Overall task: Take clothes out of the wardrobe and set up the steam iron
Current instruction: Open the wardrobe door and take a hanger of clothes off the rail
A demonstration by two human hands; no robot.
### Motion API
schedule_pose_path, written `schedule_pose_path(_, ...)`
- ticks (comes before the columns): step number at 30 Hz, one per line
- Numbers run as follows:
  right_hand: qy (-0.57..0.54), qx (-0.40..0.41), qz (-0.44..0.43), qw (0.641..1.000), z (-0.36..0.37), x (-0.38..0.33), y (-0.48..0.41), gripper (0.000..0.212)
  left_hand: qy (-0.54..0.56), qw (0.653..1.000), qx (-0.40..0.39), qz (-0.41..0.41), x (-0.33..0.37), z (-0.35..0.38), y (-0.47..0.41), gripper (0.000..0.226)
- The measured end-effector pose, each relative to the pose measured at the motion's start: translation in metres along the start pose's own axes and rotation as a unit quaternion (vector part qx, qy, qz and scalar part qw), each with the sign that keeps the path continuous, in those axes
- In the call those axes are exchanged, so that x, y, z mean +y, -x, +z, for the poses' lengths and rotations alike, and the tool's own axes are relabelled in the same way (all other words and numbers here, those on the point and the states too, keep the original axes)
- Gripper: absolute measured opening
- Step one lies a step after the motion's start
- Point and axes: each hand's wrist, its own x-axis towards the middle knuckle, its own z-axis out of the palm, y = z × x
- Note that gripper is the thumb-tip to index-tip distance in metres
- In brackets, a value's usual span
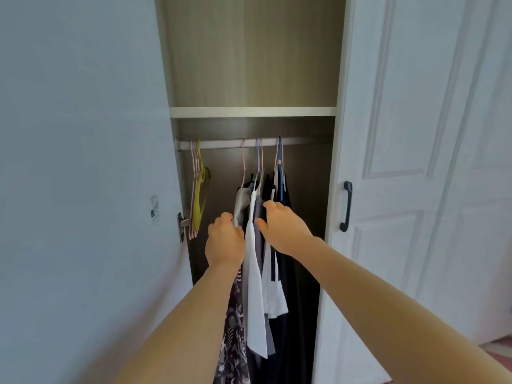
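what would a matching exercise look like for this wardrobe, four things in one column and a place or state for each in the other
Things:
1. empty yellow hanger
2. white garment
3. black door handle
4. left hand

Places or states:
A. on the white door at the right
B. at the left end of the rail
C. closed on a grey garment
D. hanging between the two hands

Pairs: 1-B, 2-D, 3-A, 4-C

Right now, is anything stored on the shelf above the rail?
No. The shelf above the rail shows only bare wood panels; the clothes all hang below it.
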Motion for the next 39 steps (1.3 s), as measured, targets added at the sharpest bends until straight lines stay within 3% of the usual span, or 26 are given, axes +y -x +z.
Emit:
schedule_pose_path(4,-0.021,0.010,0.012,1.000,0.028,0.004,-0.043,0.048,0.014,1.000,-0.003,0.001,-0.013,0.023,-0.026,0.027)
schedule_pose_path(10,-0.025,0.012,0.040,0.999,0.058,0.005,-0.085,0.069,0.062,0.998,-0.015,-0.009,-0.028,0.050,-0.055,0.011)
schedule_pose_path(20,-0.071,0.060,0.050,0.994,0.066,0.042,-0.090,0.081,0.083,0.996,-0.028,-0.002,-0.010,0.076,-0.095,0.023)
schedule_pose_path(26,-0.051,0.082,0.090,0.991,0.066,0.059,-0.111,0.067,0.103,0.995,-0.013,-0.007,0.008,0.087,-0.138,0.033)
schedule_pose_path(32,-0.025,0.123,0.080,0.989,0.066,0.056,-0.139,0.042,0.169,0.984,-0.019,-0.062,0.022,0.091,-0.174,0.022)
schedule_pose_path(34,-0.053,0.135,0.106,0.984,0.064,0.054,-0.148,0.035,0.226,0.969,-0.033,-0.100,0.025,0.094,-0.182,0.013)
schedule_pose_path(39,-0.104,0.095,0.149,0.979,0.058,0.054,-0.167,0.027,0.363,0.912,-0.068,-0.180,0.035,0.102,-0.195,0.026)
